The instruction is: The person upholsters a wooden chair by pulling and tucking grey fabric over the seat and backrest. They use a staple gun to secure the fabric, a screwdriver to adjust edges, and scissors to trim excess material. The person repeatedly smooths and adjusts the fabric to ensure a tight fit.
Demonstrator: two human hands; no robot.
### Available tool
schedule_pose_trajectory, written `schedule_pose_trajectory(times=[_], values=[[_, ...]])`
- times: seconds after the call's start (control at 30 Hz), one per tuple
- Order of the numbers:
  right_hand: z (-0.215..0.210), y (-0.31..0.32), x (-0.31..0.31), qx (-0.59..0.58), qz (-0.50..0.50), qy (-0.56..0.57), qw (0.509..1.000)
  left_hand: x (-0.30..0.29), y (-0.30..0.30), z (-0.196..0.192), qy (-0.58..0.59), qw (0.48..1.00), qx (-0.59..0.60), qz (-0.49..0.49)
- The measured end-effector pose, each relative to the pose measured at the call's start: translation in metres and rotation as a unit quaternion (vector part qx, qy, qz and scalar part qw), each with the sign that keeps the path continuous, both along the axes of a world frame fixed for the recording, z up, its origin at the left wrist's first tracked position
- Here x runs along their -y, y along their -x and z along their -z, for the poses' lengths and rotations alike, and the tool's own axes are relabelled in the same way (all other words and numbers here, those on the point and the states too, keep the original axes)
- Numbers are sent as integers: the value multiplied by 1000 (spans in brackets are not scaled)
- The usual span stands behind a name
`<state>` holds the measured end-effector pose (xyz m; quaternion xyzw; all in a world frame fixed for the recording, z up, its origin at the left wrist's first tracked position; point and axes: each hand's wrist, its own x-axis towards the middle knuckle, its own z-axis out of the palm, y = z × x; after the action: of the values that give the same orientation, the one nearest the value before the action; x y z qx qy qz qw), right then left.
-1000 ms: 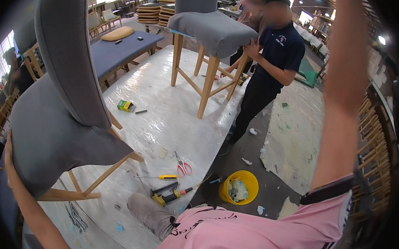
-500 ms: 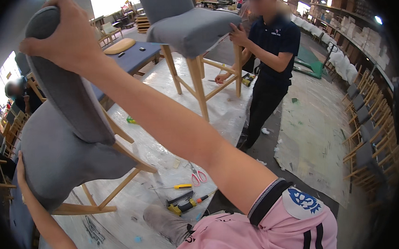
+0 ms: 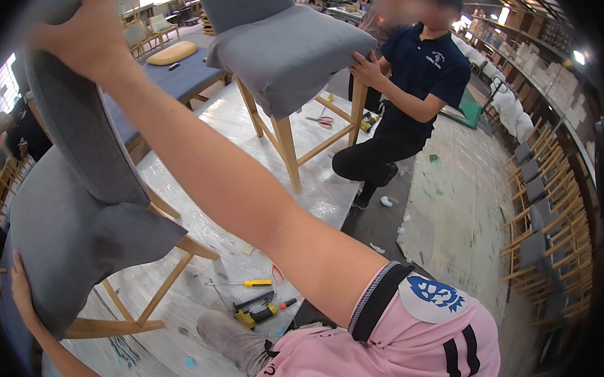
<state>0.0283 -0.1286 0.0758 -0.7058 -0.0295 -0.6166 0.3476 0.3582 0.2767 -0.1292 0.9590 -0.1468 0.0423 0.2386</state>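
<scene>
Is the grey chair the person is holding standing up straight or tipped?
Tipped. The grey chair leans, its wooden legs slanting off the table, with the right hand atop its back and the left hand at the seat edge.

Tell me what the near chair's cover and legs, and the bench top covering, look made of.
Chair cover: grey woven-looking fabric, matte, creased where the back meets the seat. Chair legs: pale wood, probably unstained; grain too small to confirm. Bench covering: clear plastic film, glossy and wrinkled, with glare streaks. Right hand grips the backrest top; left hand presses the seat edge.
</scene>
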Motion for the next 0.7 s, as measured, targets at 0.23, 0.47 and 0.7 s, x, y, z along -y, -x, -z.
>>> schedule_pose_trajectory(times=[0.23,0.47,0.7], values=[[-3,0,-21,-3,-47,-4,999,-56,7,9,-65,996,67,5],[6,18,-36,14,-59,-9,998,-63,119,13,-31,994,108,-10],[8,33,-27,-20,-13,14,1000,-56,175,22,20,987,149,65]])
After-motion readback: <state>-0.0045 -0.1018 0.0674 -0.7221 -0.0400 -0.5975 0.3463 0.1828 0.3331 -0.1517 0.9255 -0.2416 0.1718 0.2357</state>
